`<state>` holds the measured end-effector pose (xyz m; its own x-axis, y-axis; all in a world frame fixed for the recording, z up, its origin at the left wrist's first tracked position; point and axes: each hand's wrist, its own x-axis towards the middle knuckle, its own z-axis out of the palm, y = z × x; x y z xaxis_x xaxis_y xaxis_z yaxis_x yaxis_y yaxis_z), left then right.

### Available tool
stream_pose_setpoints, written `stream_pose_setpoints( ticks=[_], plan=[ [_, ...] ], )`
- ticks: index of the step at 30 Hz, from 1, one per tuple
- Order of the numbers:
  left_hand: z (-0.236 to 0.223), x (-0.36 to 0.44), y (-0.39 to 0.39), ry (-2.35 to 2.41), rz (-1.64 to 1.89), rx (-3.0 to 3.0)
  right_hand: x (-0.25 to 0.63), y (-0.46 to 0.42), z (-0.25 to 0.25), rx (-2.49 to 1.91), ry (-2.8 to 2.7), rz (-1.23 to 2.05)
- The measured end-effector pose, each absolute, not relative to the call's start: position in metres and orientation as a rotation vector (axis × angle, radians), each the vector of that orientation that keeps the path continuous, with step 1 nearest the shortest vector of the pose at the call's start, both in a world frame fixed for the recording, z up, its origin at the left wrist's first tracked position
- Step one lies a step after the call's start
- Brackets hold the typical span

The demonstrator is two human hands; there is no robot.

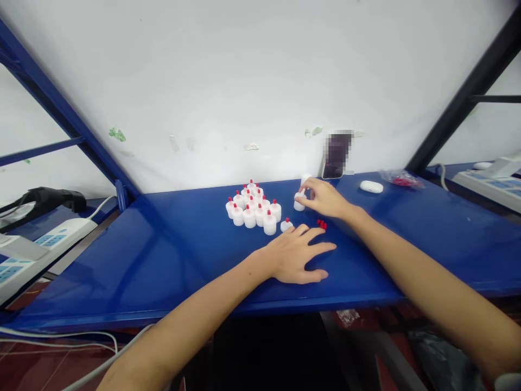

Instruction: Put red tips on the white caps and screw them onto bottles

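Observation:
My right hand (323,197) pinches the top of a small white bottle (299,203) that stands on the blue table. Just behind it another white bottle (306,178) is partly hidden by that hand. With fingers spread, my left hand (300,254) lies palm down, holding nothing that shows. Beyond its fingers is a white bottle with a red cap (286,225), its lower part covered by the hand. Several small red caps (322,224) lie loose between my hands. To the left, a cluster of white bottles with red caps (249,216) stands upright.
A phone (337,155) leans on the wall at the back. Right of it are a white earbud case (371,187) and a clear bag with red pieces (401,179). The blue table (171,255) meets frame posts at both sides. A power strip (44,250) sits at far left.

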<state>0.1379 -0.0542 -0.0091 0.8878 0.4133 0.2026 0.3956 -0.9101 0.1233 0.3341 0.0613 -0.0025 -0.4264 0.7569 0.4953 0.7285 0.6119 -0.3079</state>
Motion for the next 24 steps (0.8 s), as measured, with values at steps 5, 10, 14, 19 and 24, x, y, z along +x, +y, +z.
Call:
stream_pose_setpoints(
  ticks=[5, 10, 14, 19, 24],
  plan=[
    [-0.0099, 0.1379, -0.0530, 0.619, 0.399, 2.941, 0.3304, 0.0566, 0.0024, -1.162, -2.123, 0.097],
    [-0.0110, 0.1394, -0.0511, 0.636, 0.378, 2.947, 0.3296, 0.0544, 0.0036, -1.184, -2.055, 0.129],
    [-0.0101, 0.1405, -0.0509, 0.630, 0.308, 2.986, 0.3282, 0.0555, -0.0003, -1.155, -2.043, 0.156],
    [-0.0096, 0.1401, -0.0528, 0.618, 0.320, 3.050, 0.3257, 0.0547, -0.0023, -1.135, -2.000, 0.217],
    [-0.0103, 0.1364, -0.0544, 0.577, 0.439, 3.053, 0.3277, 0.0547, -0.0010, -1.139, -1.918, 0.116]
  ],
)
